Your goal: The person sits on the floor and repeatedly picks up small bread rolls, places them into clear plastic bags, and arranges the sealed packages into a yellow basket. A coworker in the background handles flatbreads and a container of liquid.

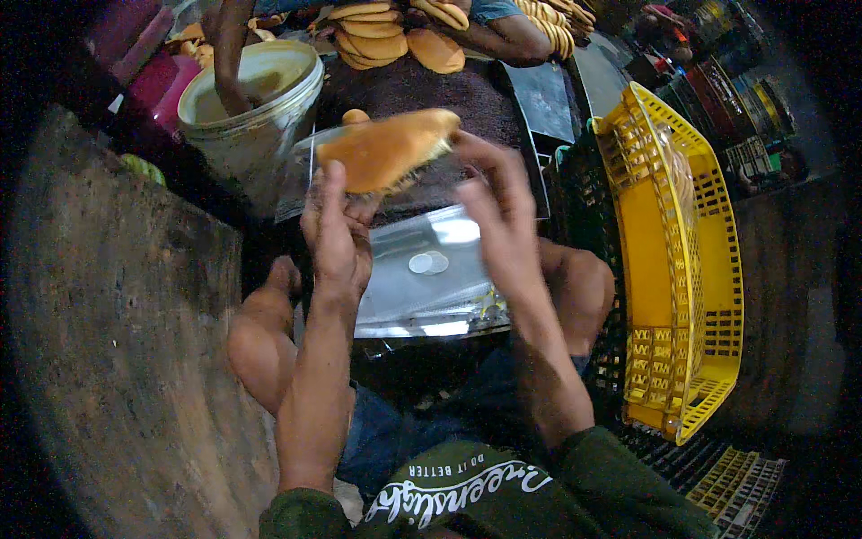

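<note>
A golden-brown flat bread [386, 151], smeared by motion, is held up in front of me over the black tabletop. My left hand [337, 225] grips its left end from below, the thumb upright against its near side. At the bread's right end, where a paler ragged edge shows, is my right hand [498, 193]. Its fingers curve toward that end with the thumb apart below, too blurred to show whether they grip. Beneath both hands a stack of clear plastic bags [395, 296] lies across my lap, with whitish round marks on it.
Across the table [440, 94] sit piled breads [368, 36] and another person's arms. One arm reaches into a white bucket [296, 112] at the left. A yellow plastic crate [637, 234] stands on dark crates to my right. A wooden board [117, 341] is at the left.
</note>
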Motion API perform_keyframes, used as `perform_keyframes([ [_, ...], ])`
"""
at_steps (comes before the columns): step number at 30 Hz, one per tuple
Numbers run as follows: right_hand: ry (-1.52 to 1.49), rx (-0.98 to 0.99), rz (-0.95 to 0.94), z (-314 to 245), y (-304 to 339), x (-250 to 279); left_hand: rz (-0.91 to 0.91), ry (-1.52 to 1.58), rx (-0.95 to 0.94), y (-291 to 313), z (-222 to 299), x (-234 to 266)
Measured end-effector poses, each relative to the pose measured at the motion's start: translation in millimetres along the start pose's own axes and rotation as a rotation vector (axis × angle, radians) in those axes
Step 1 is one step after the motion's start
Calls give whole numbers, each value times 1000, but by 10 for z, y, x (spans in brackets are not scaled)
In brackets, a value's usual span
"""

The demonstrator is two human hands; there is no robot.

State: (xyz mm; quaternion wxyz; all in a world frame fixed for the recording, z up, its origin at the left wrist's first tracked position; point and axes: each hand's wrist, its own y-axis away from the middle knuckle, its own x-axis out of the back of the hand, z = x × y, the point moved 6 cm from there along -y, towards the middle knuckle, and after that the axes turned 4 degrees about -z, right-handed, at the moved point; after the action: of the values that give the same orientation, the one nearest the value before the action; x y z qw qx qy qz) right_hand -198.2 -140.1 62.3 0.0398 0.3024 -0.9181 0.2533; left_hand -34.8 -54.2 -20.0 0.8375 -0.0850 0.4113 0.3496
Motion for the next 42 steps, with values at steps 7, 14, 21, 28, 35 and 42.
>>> perform_keyframes([
  [7,798,348,-102,-422,-42,-574,180,-219,-44,-13,-175,437],
  [14,1290,-129,-324,338,-1340,1021,-42,-629,5,-171,-287,42],
  [21,1796,-547,247,-173,-1133,4670,-629,-1935,376,144,-1271,242],
  [28,867,-617,-5,1205,-595,6252,-830,-1978,517,240,-1485,83],
  [35,735,-80,-530,157,-1212,2211,-576,-1319,386,370,-872,-186],
  [42,352,137,-418,-283,-519,38,-247,-656,149,154,-550,-256],
])
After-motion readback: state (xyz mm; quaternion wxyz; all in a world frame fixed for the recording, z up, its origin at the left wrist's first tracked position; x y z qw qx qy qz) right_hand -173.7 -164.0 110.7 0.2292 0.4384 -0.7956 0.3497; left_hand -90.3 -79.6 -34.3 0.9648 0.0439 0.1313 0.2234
